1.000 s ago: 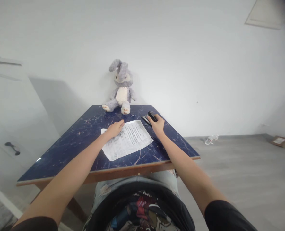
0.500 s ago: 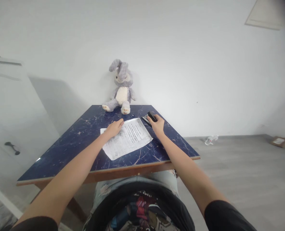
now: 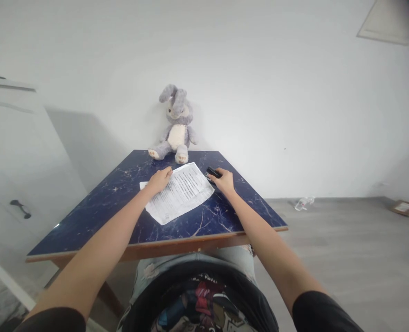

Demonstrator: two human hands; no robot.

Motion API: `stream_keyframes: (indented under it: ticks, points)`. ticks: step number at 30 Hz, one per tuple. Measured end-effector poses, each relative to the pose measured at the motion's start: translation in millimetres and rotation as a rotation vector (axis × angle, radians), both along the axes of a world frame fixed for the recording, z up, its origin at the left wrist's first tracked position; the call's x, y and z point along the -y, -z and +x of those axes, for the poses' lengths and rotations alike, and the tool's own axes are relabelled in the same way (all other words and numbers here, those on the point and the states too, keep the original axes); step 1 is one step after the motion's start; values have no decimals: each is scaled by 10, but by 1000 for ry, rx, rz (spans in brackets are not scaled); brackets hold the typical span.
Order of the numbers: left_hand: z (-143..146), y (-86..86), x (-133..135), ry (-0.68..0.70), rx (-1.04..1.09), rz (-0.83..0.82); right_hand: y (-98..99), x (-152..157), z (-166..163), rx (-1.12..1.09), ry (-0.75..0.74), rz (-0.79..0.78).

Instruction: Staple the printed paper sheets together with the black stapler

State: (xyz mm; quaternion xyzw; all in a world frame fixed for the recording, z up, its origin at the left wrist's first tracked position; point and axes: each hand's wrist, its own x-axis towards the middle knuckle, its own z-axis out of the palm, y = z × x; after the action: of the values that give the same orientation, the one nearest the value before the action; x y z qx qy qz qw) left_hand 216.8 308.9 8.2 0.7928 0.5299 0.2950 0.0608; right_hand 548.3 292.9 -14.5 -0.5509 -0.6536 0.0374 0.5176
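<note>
Printed paper [image 3: 182, 196], one sheet or a few stacked, lies slanted on the dark blue marbled table [image 3: 97, 216]. My left hand [image 3: 160, 180] is closed on its upper left edge, the fingertips bent over the far side. A black stapler [image 3: 213, 172] is gripped in my right hand [image 3: 224, 181], just off the paper's upper right side. The lower part of the stapler is partly hidden by my fingers, and I cannot tell whether its jaw touches the paper.
A grey plush rabbit [image 3: 177, 124] sits at the table's far edge against the white wall. To the left stands a white cabinet [image 3: 18, 161] with a dark handle. On the floor at the right are a clear plastic item [image 3: 304, 203] and a cardboard box [image 3: 406, 207].
The paper has shifted slightly left and away from me with my left hand. The stapler, still in my right hand, has turned and come a little nearer to me.
</note>
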Motion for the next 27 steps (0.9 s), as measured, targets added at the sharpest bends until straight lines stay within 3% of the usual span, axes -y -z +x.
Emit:
stream_keyframes:
  ticks: [9,20,27]
  points:
    - [-31,11,-26,-57,-151,-85,-15,35,-5,87,-55,-32]
    - [-22,80,-109,-2,-90,-128,-120,149,-45,307,-14,-62]
    - [4,111,-134,54,-35,-115,-116,154,-74,377,-89,-51]
